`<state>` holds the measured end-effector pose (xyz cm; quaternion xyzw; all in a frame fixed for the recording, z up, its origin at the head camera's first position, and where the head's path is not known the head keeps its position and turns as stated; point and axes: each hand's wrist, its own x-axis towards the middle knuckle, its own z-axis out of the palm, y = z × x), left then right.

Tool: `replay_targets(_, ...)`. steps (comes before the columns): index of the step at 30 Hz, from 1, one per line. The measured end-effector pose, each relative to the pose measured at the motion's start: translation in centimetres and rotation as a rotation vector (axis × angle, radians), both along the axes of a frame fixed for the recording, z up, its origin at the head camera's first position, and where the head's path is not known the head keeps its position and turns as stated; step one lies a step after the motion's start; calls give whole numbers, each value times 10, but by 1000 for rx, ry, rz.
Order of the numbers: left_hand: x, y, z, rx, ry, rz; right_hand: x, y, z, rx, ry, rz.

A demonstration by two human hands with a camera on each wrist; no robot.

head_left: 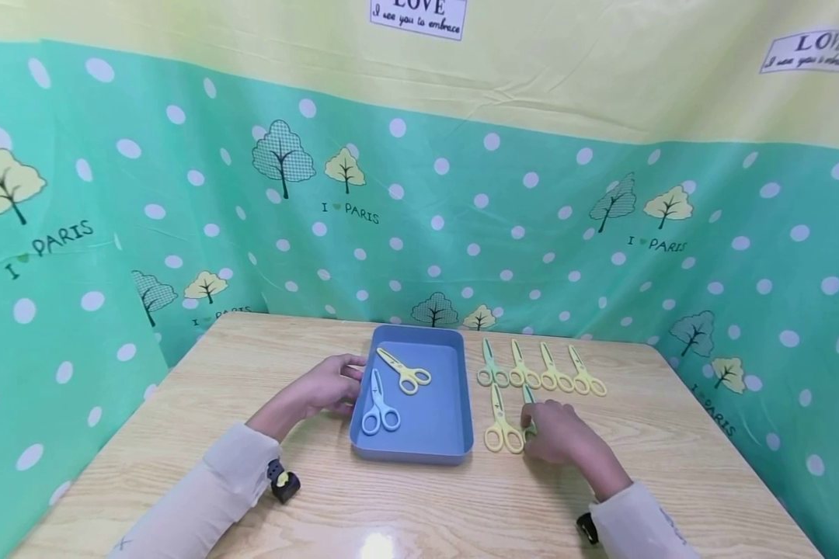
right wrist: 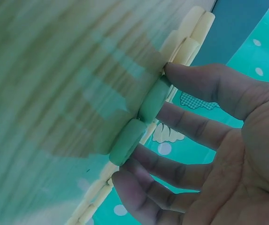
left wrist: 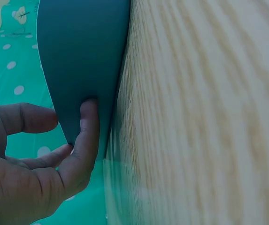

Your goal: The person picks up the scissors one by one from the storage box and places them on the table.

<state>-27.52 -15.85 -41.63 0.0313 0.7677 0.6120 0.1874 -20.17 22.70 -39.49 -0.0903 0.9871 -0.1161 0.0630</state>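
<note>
Right hand (head_left: 558, 431) — thumb and fingers bent around the handle loops of the nearer green scissors (right wrist: 127, 143), flat on the table (head_left: 461, 512); probably light, stiff, slightly slippery — best gripped across both loops; left hand (head_left: 332, 386), loosely spread, touches the blue tray (head_left: 412, 456).

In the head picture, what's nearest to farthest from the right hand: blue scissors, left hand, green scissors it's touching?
1. Green scissors, touching the right hand.
2. Blue scissors, left side inside the tray.
3. Left hand, by the tray's left wall.
</note>
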Motion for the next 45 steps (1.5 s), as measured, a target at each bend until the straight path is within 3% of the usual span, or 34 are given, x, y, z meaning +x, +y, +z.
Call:
replay_targets(13, 3, -2, 2, -16, 5, -11, -4, -3, 10, 3, 31, 43)
replay_targets(21, 4, 1, 3, -8, -6, 3, -21, -16, 4, 4, 177, 73)
replay_targets(32, 2, 0, 4, -7, -4, -3, -55, -45, -6, -92, 390, 339)
replay_targets(36, 2, 0, 5, -4, -2, 0, -64, -57, -5, -72, 406, 418)
replay_targets(45, 2, 0, 4, 10, 2, -6, -81, -78, 0, -17, 401, 507)
